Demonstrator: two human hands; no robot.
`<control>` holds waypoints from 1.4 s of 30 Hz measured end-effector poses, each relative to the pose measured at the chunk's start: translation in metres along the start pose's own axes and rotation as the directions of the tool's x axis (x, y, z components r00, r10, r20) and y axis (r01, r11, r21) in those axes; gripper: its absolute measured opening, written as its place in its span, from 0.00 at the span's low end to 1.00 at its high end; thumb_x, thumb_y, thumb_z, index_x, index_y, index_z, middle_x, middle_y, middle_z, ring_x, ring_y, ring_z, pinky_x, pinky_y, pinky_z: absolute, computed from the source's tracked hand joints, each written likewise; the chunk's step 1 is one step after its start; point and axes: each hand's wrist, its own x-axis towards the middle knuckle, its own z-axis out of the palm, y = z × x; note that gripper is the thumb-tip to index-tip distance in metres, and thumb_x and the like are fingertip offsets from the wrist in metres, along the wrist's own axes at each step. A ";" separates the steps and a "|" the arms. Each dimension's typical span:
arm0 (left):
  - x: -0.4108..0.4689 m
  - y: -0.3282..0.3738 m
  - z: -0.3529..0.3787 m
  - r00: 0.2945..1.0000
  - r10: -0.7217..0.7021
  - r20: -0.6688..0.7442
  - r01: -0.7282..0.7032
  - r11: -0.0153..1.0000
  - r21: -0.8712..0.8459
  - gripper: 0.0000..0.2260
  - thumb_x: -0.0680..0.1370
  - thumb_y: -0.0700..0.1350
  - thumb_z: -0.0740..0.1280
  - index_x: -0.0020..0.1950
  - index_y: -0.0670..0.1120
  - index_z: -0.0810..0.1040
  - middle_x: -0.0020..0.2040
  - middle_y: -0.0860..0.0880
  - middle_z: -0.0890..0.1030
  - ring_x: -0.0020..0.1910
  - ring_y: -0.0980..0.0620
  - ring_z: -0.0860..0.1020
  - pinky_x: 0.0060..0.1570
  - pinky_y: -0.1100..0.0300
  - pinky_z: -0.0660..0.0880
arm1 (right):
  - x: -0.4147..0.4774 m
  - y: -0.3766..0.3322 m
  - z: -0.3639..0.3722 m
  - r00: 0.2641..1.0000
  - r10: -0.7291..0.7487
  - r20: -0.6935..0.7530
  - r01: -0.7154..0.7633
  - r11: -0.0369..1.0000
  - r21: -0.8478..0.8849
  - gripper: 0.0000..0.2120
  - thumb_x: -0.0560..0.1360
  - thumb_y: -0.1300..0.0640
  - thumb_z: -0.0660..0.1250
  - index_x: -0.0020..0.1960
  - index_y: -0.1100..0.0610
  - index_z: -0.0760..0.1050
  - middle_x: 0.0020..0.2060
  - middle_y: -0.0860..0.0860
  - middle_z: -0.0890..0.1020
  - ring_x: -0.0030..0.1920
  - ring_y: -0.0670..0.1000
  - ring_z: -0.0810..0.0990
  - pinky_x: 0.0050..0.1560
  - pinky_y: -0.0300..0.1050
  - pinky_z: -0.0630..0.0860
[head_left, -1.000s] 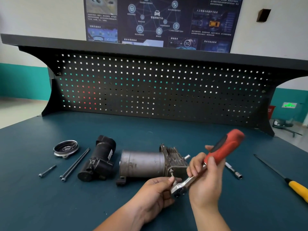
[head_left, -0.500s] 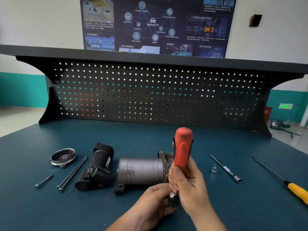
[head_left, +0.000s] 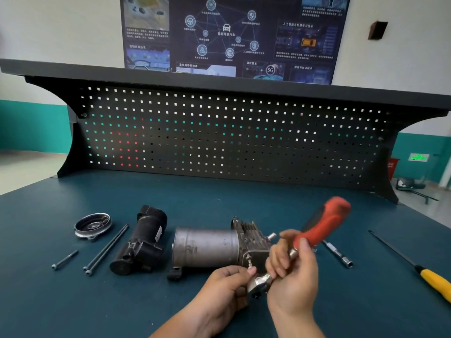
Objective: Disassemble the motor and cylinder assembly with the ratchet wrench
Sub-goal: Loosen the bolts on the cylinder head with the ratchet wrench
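The grey motor and cylinder assembly [head_left: 207,248] lies on its side on the bench, its finned end toward the right. My right hand [head_left: 294,276] grips the ratchet wrench [head_left: 322,224] by its red handle, which slants up to the right. The wrench's metal head [head_left: 260,282] sits at the assembly's near right corner. My left hand [head_left: 225,287] pinches the wrench head there, fingertips against the assembly. A bolt [head_left: 249,261] sticks out just above those fingertips.
A black motor part [head_left: 141,242], a round metal cover [head_left: 92,225], two long bolts [head_left: 106,250] and a short bolt [head_left: 64,259] lie to the left. An extension bar [head_left: 338,254] and a yellow-handled screwdriver [head_left: 415,267] lie to the right. The pegboard [head_left: 229,137] stands behind.
The red handle swung from slanting right to upright half a second ago, and now slants right again. My left hand stayed at the wrench head.
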 end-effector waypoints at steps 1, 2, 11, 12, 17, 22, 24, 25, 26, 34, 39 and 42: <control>0.000 0.000 0.000 1.000 -0.002 -0.005 0.002 1.000 -0.004 0.09 0.61 0.46 0.74 0.33 0.43 0.78 0.35 0.42 0.75 0.32 0.51 0.71 0.32 0.62 0.68 | 0.002 -0.002 -0.001 0.996 0.018 -0.084 -0.013 0.998 0.067 0.13 0.72 0.53 0.61 0.31 0.53 0.76 0.20 0.45 0.62 0.18 0.42 0.58 0.19 0.31 0.56; 0.000 0.000 0.000 1.000 -0.005 -0.012 0.004 1.000 -0.003 0.08 0.61 0.46 0.73 0.32 0.43 0.78 0.35 0.42 0.76 0.31 0.51 0.72 0.32 0.62 0.69 | 0.004 -0.004 -0.004 0.985 0.049 -0.166 -0.028 0.991 0.128 0.16 0.73 0.52 0.58 0.29 0.53 0.74 0.19 0.45 0.61 0.18 0.42 0.57 0.18 0.32 0.55; 0.001 -0.002 0.001 1.000 -0.006 -0.005 0.006 1.000 -0.019 0.06 0.66 0.45 0.72 0.32 0.43 0.79 0.26 0.49 0.74 0.22 0.57 0.69 0.24 0.65 0.71 | 0.021 -0.004 -0.018 0.847 0.214 -0.486 -0.111 0.966 0.233 0.16 0.78 0.49 0.54 0.35 0.54 0.66 0.19 0.44 0.60 0.18 0.43 0.57 0.17 0.36 0.54; 0.001 -0.002 0.001 1.000 -0.007 0.004 0.007 1.000 -0.026 0.06 0.64 0.45 0.72 0.30 0.43 0.80 0.27 0.49 0.72 0.23 0.57 0.68 0.25 0.65 0.71 | 0.020 -0.004 -0.016 0.875 0.165 -0.456 -0.099 0.981 0.165 0.16 0.80 0.49 0.53 0.35 0.54 0.67 0.19 0.44 0.60 0.18 0.43 0.57 0.17 0.35 0.55; 0.000 0.000 0.000 0.999 -0.019 0.034 0.020 1.000 -0.013 0.07 0.66 0.46 0.72 0.30 0.45 0.77 0.31 0.47 0.70 0.27 0.54 0.67 0.26 0.65 0.71 | 0.008 0.000 -0.003 0.990 -0.107 -0.092 0.089 0.980 -0.178 0.14 0.77 0.45 0.58 0.43 0.55 0.69 0.22 0.42 0.63 0.21 0.41 0.59 0.20 0.33 0.57; -0.001 0.002 0.000 0.999 -0.013 0.038 0.012 1.000 0.021 0.10 0.74 0.46 0.68 0.33 0.46 0.75 0.32 0.46 0.71 0.29 0.54 0.69 0.25 0.65 0.71 | 0.000 -0.001 0.002 0.969 -0.037 0.246 0.103 0.959 -0.264 0.33 0.63 0.29 0.69 0.48 0.58 0.69 0.22 0.43 0.66 0.21 0.40 0.61 0.22 0.32 0.61; -0.002 0.002 0.000 0.999 -0.009 0.034 0.008 1.000 0.021 0.11 0.75 0.45 0.67 0.33 0.46 0.74 0.32 0.46 0.69 0.29 0.54 0.69 0.25 0.65 0.70 | 0.000 -0.001 0.000 0.960 -0.021 0.280 0.108 0.948 -0.299 0.33 0.63 0.30 0.70 0.48 0.58 0.71 0.22 0.44 0.65 0.22 0.41 0.60 0.23 0.33 0.61; -0.002 0.001 0.000 0.999 -0.007 0.035 0.006 1.000 0.026 0.10 0.76 0.45 0.67 0.34 0.46 0.74 0.33 0.46 0.70 0.30 0.53 0.70 0.26 0.64 0.71 | 0.001 -0.001 -0.001 0.954 -0.017 0.298 0.115 0.942 -0.315 0.29 0.65 0.32 0.69 0.48 0.57 0.73 0.22 0.44 0.64 0.22 0.41 0.60 0.24 0.34 0.61; -0.002 0.001 0.001 0.999 -0.005 0.043 0.003 0.999 0.034 0.10 0.76 0.44 0.66 0.35 0.45 0.74 0.33 0.46 0.71 0.30 0.53 0.71 0.28 0.64 0.71 | 0.001 -0.001 -0.002 0.949 -0.009 0.314 0.118 0.936 -0.330 0.27 0.66 0.33 0.69 0.48 0.56 0.74 0.21 0.45 0.64 0.22 0.42 0.60 0.24 0.35 0.61; -0.002 0.000 -0.002 0.999 0.012 0.049 -0.017 0.994 0.108 0.05 0.76 0.37 0.65 0.51 0.38 0.74 0.43 0.38 0.73 0.38 0.47 0.72 0.39 0.57 0.69 | 0.000 0.009 -0.006 0.915 -0.002 0.404 0.234 0.819 -0.524 0.25 0.67 0.29 0.65 0.52 0.47 0.78 0.28 0.39 0.74 0.28 0.40 0.67 0.36 0.41 0.63; 0.000 -0.002 -0.001 0.999 0.034 0.012 -0.035 0.997 0.065 0.09 0.65 0.44 0.72 0.38 0.41 0.76 0.32 0.43 0.71 0.30 0.52 0.68 0.32 0.61 0.67 | -0.006 0.005 0.002 0.973 -0.020 0.231 0.090 0.951 -0.297 0.26 0.67 0.33 0.69 0.46 0.57 0.74 0.22 0.42 0.66 0.22 0.40 0.62 0.23 0.32 0.62; -0.002 -0.002 0.001 0.999 0.038 -0.012 -0.038 0.998 0.052 0.09 0.63 0.46 0.72 0.34 0.43 0.76 0.25 0.47 0.72 0.23 0.56 0.68 0.26 0.66 0.65 | -0.002 0.003 -0.002 0.998 -0.055 0.020 0.057 0.990 -0.129 0.12 0.77 0.53 0.57 0.38 0.55 0.71 0.20 0.43 0.63 0.19 0.41 0.59 0.20 0.31 0.57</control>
